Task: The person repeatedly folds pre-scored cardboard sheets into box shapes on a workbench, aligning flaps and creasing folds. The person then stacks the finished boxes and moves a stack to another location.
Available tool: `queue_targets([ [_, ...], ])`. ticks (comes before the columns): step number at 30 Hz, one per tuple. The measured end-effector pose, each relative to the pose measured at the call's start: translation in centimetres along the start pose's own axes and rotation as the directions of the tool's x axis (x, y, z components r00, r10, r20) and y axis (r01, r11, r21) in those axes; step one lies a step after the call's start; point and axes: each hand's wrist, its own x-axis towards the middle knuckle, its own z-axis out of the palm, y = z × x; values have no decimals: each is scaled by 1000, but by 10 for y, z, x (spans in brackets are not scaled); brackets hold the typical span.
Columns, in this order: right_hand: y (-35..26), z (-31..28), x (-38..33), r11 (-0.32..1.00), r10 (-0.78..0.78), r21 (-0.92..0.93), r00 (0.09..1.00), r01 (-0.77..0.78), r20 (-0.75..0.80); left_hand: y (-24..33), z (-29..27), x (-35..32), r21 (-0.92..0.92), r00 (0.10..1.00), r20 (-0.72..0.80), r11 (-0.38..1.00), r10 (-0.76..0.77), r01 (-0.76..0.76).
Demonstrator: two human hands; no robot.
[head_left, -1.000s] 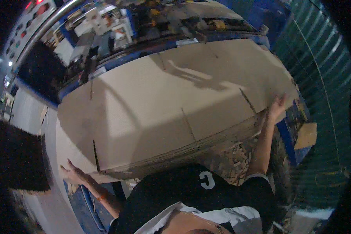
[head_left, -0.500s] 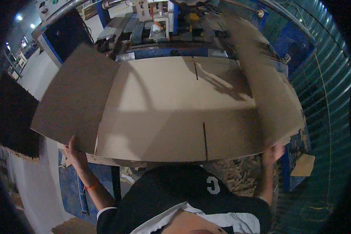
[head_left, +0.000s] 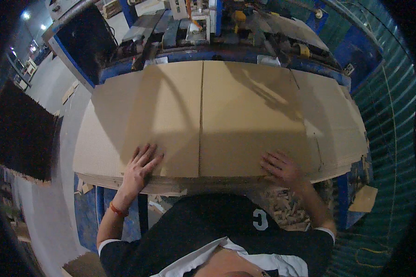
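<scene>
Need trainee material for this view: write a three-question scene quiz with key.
1. True or false: the left hand and right hand are on the same side of the seam in the folded cardboard.
2. Where is the orange band? A) left wrist B) right wrist C) both wrists
3. Fill in: the folded cardboard lies on a ____ of cardboard.

Key: 1 false; 2 A; 3 stack.

Shirt (head_left: 189, 221) black, short-sleeved. Collar (head_left: 282, 262) white, broad, spread open. Sleeve hems edged white: left trim (head_left: 107, 243), right trim (head_left: 327, 232). Pale curved marking (head_left: 260, 220) on the shirt's front, right side. Orange-red band (head_left: 119, 210) (thin; cord or bracelet, cannot tell which) round the left wrist (head_left: 122, 199). Left hand (head_left: 142, 167) and right hand (head_left: 284, 170) bare.
</scene>
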Motion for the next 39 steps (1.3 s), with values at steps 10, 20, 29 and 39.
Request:
queue_targets([
  [10, 82, -13, 97, 990, 142, 2, 990, -142, 24, -50, 5, 79, -100, 978, -207, 995, -14, -7],
  [20, 102, 12, 102, 672, 706, -167, 693, -721, -150, 20, 8, -9, 9, 837, -546, 999, 44, -47],
  [29, 154, 2, 72, 90, 979, 842, 205, -532, 25, 51, 20, 25, -252, 977, -211, 967, -7, -47],
  [39, 145, 19, 56, -379, 759, 921, 540, -89, 364, -1, 19, 83, -417, 925, -70, 854, -373, 312],
])
